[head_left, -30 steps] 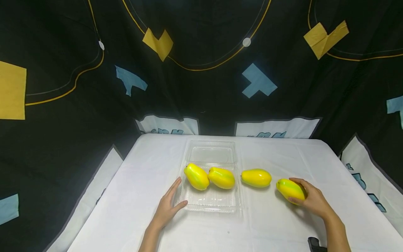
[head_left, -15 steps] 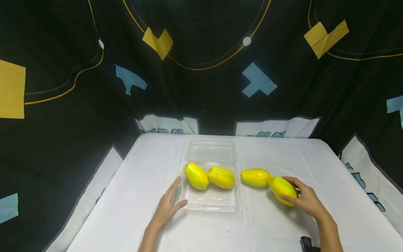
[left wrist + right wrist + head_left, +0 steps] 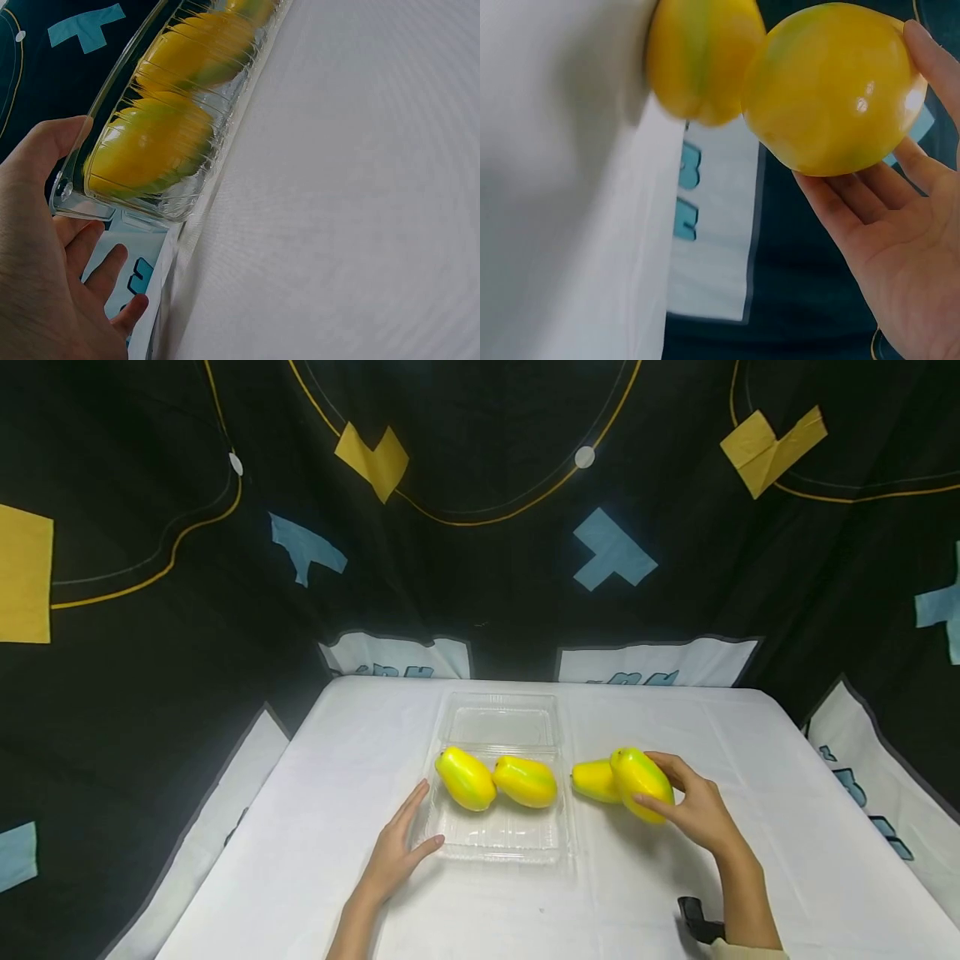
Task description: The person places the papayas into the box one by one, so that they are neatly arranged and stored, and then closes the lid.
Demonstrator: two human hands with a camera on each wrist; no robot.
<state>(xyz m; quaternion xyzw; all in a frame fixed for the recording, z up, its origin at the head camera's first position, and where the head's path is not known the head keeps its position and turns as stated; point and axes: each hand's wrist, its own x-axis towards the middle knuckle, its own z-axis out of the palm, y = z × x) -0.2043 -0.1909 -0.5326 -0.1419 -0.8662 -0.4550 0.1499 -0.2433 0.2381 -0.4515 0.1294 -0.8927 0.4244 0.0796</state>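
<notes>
The right hand (image 3: pixel 699 810) grips a glossy yellow-green oval fruit (image 3: pixel 642 783); the left hand (image 3: pixel 396 853), fingers extended, touches a clear plastic box (image 3: pixel 498 842) holding two similar fruits (image 3: pixel 465 779).

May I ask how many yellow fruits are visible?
4: two fruits in the clear container, one partly hidden fruit on the table, one fruit in the right hand.

I see room in the tray (image 3: pixel 498 839), near half. Between held fruit (image 3: pixel 641 783) and tray, one loose fruit (image 3: pixel 595 779) obstructs; bare table (image 3: pixel 480 910) in front leaves passage. Left fingers (image 3: pixel 409 811) block the tray's left edge.
</notes>
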